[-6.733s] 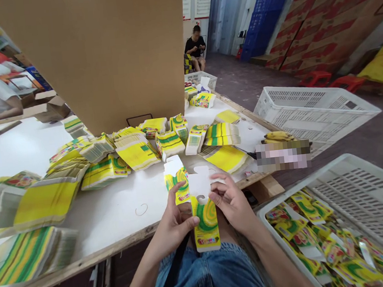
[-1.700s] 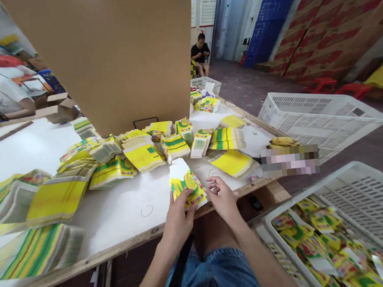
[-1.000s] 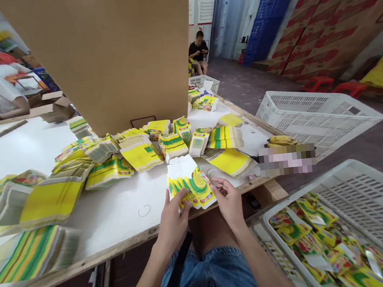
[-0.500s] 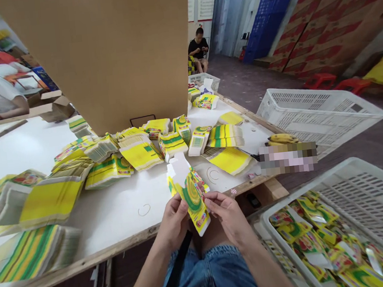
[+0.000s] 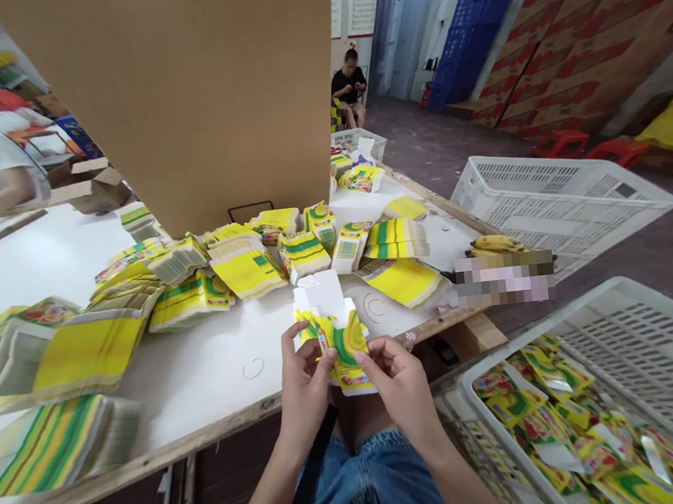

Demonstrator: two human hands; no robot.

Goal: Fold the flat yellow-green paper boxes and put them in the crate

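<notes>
Between my two hands, over the table's front edge, is a small yellow and green printed carton with white flaps. My left hand pinches its left side, thumb on the printed face. On the opposite side my right hand grips it with thumb and fingers. Just beyond the carton, more white flaps stick up from cardboard lying on the table; how many pieces are there I cannot tell. Stacks of flat yellow cartons lie in a row behind, with more stacks at the left.
A white plastic crate at my right holds many printed cartons. Behind it stands another white crate. Bananas lie near the table's right edge. A tall brown cardboard box blocks the view ahead. People sit at the left and far back.
The carton has turned from a slanted position to nearly square in front of me, its printed face now broader. My right thumb has moved onto the face. The stacks have not moved.
</notes>
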